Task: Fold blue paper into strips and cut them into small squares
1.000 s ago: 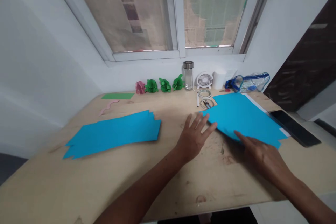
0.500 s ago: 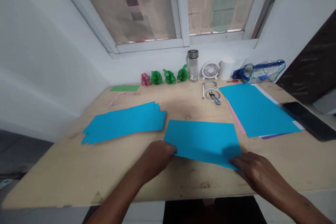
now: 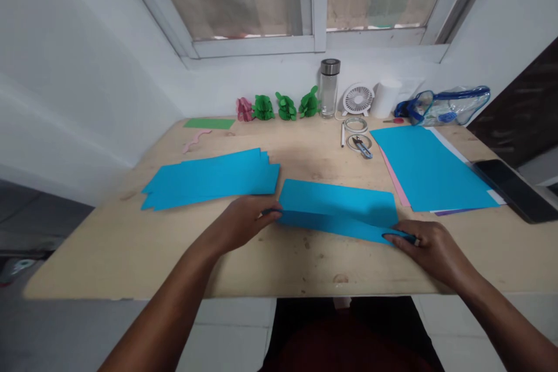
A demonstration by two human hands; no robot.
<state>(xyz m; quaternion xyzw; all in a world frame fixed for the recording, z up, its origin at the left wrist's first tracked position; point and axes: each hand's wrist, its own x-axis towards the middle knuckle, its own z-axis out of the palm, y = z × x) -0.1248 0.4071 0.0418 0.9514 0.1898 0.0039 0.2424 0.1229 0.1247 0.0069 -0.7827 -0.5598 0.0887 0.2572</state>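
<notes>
A blue paper sheet (image 3: 340, 200) lies on the wooden table, its near edge lifted and bent upward along its length. My left hand (image 3: 248, 220) pinches the near left corner between thumb and fingers. At the near right corner, my right hand (image 3: 425, 244) grips the same sheet, thumb in front. Left of it is a fanned stack of blue strips (image 3: 213, 179). To the right, a larger blue sheet (image 3: 431, 168) rests over pink, white and purple paper.
Along the wall stand a pink paper shape (image 3: 244, 109), green paper shapes (image 3: 286, 106), a glass bottle (image 3: 329, 90), a small fan (image 3: 358, 99) and a clear pouch (image 3: 451, 106). Snips (image 3: 362, 147) lie on a wire coil; a black phone (image 3: 517, 190) is at the right.
The near edge of the blue sheet has come up off the table, raised by both hands, which now pinch its corners. The camera view has tilted downward.
</notes>
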